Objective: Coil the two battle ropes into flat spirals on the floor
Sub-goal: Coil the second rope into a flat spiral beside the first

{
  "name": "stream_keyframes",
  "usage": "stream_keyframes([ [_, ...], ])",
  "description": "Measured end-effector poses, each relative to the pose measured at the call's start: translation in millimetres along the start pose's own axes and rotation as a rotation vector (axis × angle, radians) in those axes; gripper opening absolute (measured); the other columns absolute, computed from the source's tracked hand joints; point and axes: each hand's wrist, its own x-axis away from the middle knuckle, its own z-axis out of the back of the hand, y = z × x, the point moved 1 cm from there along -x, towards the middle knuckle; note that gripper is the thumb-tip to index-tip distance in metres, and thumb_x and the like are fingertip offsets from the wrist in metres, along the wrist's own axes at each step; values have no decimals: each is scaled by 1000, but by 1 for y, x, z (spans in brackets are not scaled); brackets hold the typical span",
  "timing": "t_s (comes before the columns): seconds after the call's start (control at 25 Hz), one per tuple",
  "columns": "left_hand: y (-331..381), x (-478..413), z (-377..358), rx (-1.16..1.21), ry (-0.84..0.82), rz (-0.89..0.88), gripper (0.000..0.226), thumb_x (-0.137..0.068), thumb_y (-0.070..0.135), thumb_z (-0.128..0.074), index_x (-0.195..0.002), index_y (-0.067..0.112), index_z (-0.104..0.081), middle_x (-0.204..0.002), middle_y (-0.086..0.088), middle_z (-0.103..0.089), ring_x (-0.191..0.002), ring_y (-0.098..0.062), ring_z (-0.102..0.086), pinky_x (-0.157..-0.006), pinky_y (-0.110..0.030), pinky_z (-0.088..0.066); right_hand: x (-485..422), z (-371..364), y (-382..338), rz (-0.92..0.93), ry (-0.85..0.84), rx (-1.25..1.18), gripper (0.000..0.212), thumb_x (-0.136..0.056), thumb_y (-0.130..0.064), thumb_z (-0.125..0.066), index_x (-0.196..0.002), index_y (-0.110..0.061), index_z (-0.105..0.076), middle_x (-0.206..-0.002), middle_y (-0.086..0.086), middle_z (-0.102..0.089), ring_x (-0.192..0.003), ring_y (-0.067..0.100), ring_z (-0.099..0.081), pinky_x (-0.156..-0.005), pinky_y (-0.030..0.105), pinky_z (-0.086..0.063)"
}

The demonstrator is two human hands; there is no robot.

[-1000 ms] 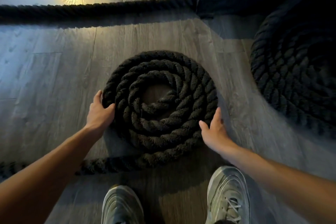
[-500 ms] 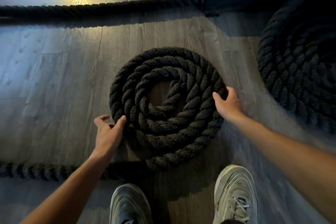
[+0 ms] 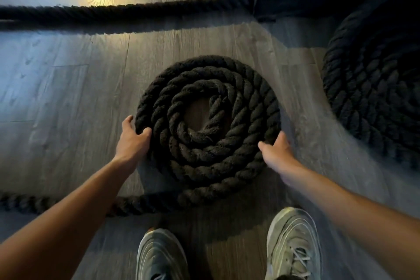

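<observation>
A person looked straight down at a grey wood-grain plank floor, with both bare forearms reaching forward and two pale grey laced sneakers at the bottom edge. Between the hands lay a thick black twisted battle rope wound into a flat spiral of roughly four turns, with a small bare gap of floor at its centre. The left hand cupped the spiral's outer turn on its left side, fingers curled loosely around the rope and thumb resting on top. The right hand was blurred; it seemed to press against the outer turn at the lower right, fingers held fairly close together, though their exact set could not be told. From the near edge of the spiral the uncoiled tail of the rope ran away to the left, passing under the left forearm. A second, larger black rope coil sat finished at the right, well apart from the first, and a straight length of black rope crossed the floor at the top towards a dark metal frame. The step in hand appeared to be turning the smaller spiral to wind in more rope. The next move would likely call for rotating the coil flat on the floor while feeding the tail snugly against the outer turn
</observation>
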Motion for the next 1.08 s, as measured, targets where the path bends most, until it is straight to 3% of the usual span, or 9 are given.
stream_keyframes([
  [0.12, -13, 48, -15, 123, -40, 48, 76, -90, 27, -64, -151, 29, -19, -131, -9, -58, -108, -27, -63, -94, -42, -55, -27, 35, -27, 172, 83, 91, 67, -93, -38, -59, -151, -19, -31, -150, 16, -37, -137, 34, -38, -112, 41, -33],
  [0.24, -38, 86, -33, 167, -74, 156, 71, -91, 21, -69, -141, 25, -18, -111, -7, -64, -81, -19, -66, -57, -30, -56, -47, 51, -40, 165, 164, 80, 59, -85, -51, -65, -132, -17, -53, -133, 16, -51, -121, 35, -52, -103, 41, -41],
  [0.32, -46, 86, -30, 169, -88, 188, 77, -83, 25, -79, -134, 26, -23, -107, -8, -64, -84, -19, -66, -63, -31, -54, -46, 43, -34, 72, 136, 21, 64, -84, -57, -60, -132, -15, -54, -135, 15, -54, -122, 35, -52, -105, 46, -42],
  [0.44, -35, 49, -5, 149, -36, 121, 87, -58, 41, -93, -124, 30, -37, -117, -12, -58, -97, -27, -64, -77, -43, -59, -14, 22, -13, 21, 174, -34, 68, -91, -45, -56, -150, -21, -32, -155, 20, -27, -142, 37, -28, -115, 46, -27],
  [0.56, -8, 8, 15, 96, -28, -30, 67, -76, 28, -85, -133, 25, -49, -131, -9, -53, -112, -26, -59, -85, -38, -53, 39, 0, 12, 11, 94, -82, 81, -95, -37, -56, -156, -30, -3, -164, 14, -4, -150, 36, -5, -117, 50, -20],
  [0.8, 3, -23, -3, 168, -12, -48, 53, -86, 7, -73, -131, 25, -51, -123, -15, -64, -101, -27, -68, -75, -35, -58, 54, -7, 14, 72, -54, 155, 91, -100, -23, -47, -150, -26, 29, -160, 24, 17, -148, 39, -13, -108, 37, -31],
  [0.92, -6, -2, -2, 203, -13, 0, 51, -86, 7, -74, -126, 26, -49, -111, -18, -65, -80, -24, -68, -59, -32, -58, 17, 14, -3, 115, -76, 210, 92, -96, -20, -51, -153, -30, 20, -161, 22, 10, -147, 39, -14, -113, 38, -24],
  [1.0, -18, 20, -5, 272, -10, 48, 53, -85, 6, -76, -125, 23, -45, -101, -18, -64, -69, -18, -63, -44, -24, -51, -9, 34, -20, 175, -87, 231, 91, -91, -20, -58, -156, -34, 4, -160, 19, -9, -144, 38, -25, -112, 39, -27],
  [1.08, -34, 50, -15, 352, -23, 98, 56, -84, 5, -77, -125, 21, -43, -96, -13, -64, -68, -17, -64, -42, -21, -50, -30, 51, -38, 268, -21, 277, 84, -87, -21, -63, -155, -34, -17, -148, 19, -32, -133, 37, -40, -108, 39, -35],
])
